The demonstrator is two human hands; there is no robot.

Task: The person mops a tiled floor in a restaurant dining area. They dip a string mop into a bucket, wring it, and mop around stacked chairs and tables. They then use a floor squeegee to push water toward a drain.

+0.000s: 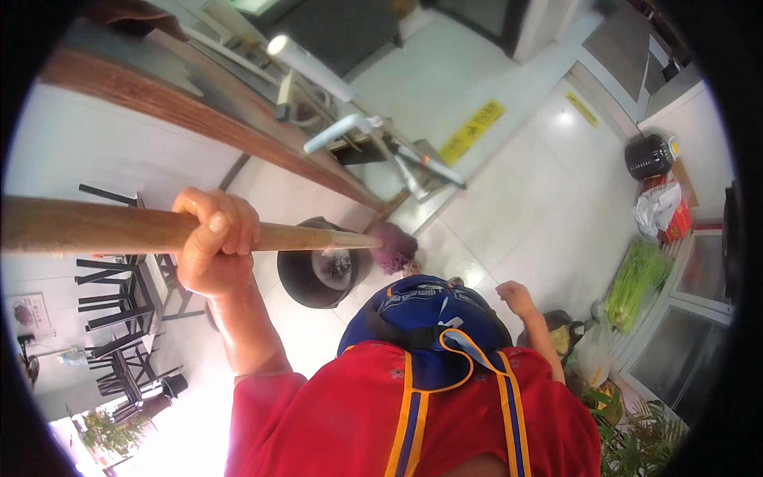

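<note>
My left hand (217, 238) is closed around the wooden handle of a mop (292, 237). The handle runs from the left rim of the view to a purple mop head (393, 247), low near the floor in front of my blue apron. Below the handle, a black bucket (298, 283) with some liquid in it stands on the tiles, partly hidden by the handle. My right hand (515, 298) hangs at my right side, fingers curled, with nothing visible in it. My feet are mostly hidden by the apron.
A wood-edged counter (197, 116) runs diagonally at upper left, with metal handles and tubing (340, 131) beside it. Black upturned stools (119, 298) rest on tables at left. Along the right wall are green vegetables (638, 286), bags, a black appliance (648, 156) and a red box (678, 220).
</note>
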